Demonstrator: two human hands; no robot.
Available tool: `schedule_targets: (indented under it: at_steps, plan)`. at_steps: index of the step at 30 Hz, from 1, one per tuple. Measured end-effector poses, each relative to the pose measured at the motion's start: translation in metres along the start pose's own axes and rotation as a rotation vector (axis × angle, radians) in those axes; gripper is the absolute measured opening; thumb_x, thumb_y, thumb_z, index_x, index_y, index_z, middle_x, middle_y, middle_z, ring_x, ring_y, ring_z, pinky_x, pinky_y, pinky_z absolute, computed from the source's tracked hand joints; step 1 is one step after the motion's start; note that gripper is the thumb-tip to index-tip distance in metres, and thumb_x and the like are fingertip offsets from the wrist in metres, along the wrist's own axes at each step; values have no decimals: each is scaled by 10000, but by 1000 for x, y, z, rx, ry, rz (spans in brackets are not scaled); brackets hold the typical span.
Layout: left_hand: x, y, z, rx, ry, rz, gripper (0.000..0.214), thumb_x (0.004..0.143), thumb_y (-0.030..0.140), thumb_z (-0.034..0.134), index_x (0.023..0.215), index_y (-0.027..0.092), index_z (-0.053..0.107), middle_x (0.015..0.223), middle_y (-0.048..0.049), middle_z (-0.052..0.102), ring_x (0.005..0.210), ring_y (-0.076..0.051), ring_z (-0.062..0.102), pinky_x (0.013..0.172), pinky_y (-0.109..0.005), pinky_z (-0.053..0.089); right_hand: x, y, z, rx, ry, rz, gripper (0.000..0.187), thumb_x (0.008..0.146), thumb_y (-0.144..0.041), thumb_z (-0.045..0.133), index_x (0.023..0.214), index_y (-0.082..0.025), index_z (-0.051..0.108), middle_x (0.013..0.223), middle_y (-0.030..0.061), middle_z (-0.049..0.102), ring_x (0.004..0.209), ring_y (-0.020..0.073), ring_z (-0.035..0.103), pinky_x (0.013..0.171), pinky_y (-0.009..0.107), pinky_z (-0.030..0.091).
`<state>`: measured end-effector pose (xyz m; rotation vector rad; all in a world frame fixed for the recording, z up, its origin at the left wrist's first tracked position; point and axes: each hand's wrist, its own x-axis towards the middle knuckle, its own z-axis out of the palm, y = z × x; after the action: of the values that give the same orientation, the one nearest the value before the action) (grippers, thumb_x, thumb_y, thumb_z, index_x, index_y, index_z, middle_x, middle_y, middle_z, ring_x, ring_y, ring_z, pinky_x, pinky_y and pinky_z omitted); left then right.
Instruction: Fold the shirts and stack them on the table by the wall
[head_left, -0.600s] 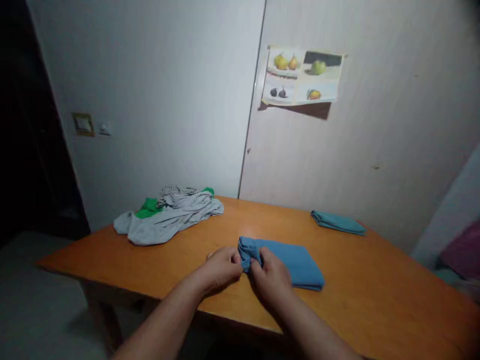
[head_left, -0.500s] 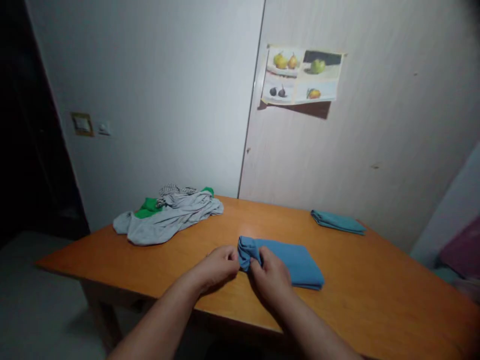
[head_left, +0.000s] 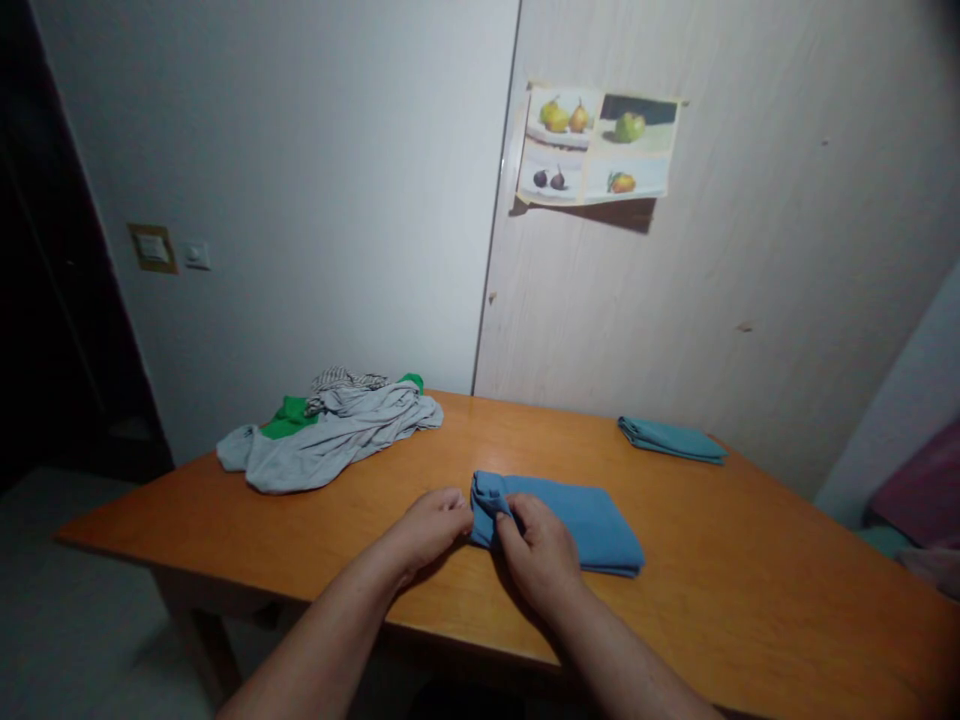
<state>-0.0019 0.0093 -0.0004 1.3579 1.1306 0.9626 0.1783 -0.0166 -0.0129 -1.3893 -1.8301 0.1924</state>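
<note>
Beyond blue cloth (head_left: pixel 596 520) | rumpled clothes (head_left: pixel 341 440), left | folded teal cloth (head_left: pixel 671 440), right

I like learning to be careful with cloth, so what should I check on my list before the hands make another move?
1. Right grip on the folded, rectangular blue cloth: ok, pinching it near its left end.
2. Left grip holding the blue cloth: cannot tell; it is curled at the left edge.
3. Blue cloth smooth at its left end: not ok, bunched there.
4. Blue cloth lying on the flat orange wooden table: ok.
5. Crumpled light-grey cloth apart from both hands: ok.
6. Folded, flat teal cloth apart from the blue cloth: ok.
</note>
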Motion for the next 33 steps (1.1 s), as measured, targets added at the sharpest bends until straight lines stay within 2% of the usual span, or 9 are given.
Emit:
schedule_targets:
  at_steps: [7, 12, 18, 22, 25, 27, 29, 31, 33]
  plan:
    - [-1, 8, -7, 26, 73, 97, 78, 680, 258, 529, 644, 203, 487, 597, 49, 463, 584, -113, 413, 556, -252, 284, -5, -12, -4, -98, -50, -162, 167, 921, -256, 575, 858, -246, 730, 887, 32, 683, 918, 216, 565, 831, 334, 353]
    - [2, 9, -7, 19, 103, 125, 83, 708, 261, 505, 647, 209, 482, 621, 38, 503, 597, -121, 441, 599, -257, 342, -7, -14, -5, -119, -81, -152, 246, 941, -215, 535, 776, -229, 716, 815, 29, 640, 857, 187, 545, 783, 310, 330]
    - [5, 2, -6, -16, 95, 121, 81, 725, 280, 526, 694, 212, 496, 621, 45, 512, 570, -112, 437, 564, -240, 318, -10, -17, -5, -157, -116, -205, 211, 903, -196, 564, 765, -240, 718, 798, 9, 646, 819, 170, 548, 744, 315, 279]
    - [15, 2, -4, 172, 265, 192, 124, 802, 298, 506, 707, 219, 514, 638, 27, 538, 591, -133, 488, 567, -248, 358, -10, -17, -5, -84, -101, -186, 254, 926, -222, 534, 707, -205, 662, 730, -1, 649, 761, 153, 560, 734, 316, 276]
    - [21, 11, 3, 462, 335, 359, 181, 879, 299, 475, 786, 209, 601, 800, -40, 661, 770, -181, 611, 708, -291, 462, -9, -13, -6, -18, -12, -167, 319, 964, -294, 498, 677, -194, 594, 684, 0, 619, 712, 151, 546, 724, 316, 286]
    - [22, 18, 11, 640, 277, 467, 277, 937, 292, 422, 984, 199, 679, 1069, -99, 721, 1031, -220, 647, 924, -352, 476, -8, -9, -7, 16, 64, -163, 378, 994, -340, 453, 652, -201, 534, 658, 1, 582, 683, 154, 522, 709, 315, 294]
    - [18, 19, 18, 787, 162, 503, 389, 976, 288, 378, 1242, 216, 652, 1372, -113, 643, 1315, -240, 542, 1148, -445, 338, -7, -5, -9, 56, 128, -145, 412, 1022, -372, 399, 654, -215, 497, 654, 4, 558, 674, 161, 507, 696, 314, 308]
    - [13, 15, 22, 913, 24, 475, 456, 984, 273, 368, 1390, 250, 576, 1534, -89, 517, 1465, -246, 394, 1234, -543, 149, -6, 0, -11, 116, 180, -99, 418, 1039, -399, 359, 691, -224, 509, 676, 11, 566, 682, 172, 510, 692, 313, 330]
    - [6, 7, 21, 1002, -81, 423, 494, 976, 247, 369, 1440, 269, 536, 1588, -76, 444, 1511, -250, 319, 1231, -611, 59, -5, 5, -14, 182, 222, -43, 415, 1044, -427, 341, 748, -226, 551, 709, 20, 595, 696, 181, 526, 694, 313, 358]
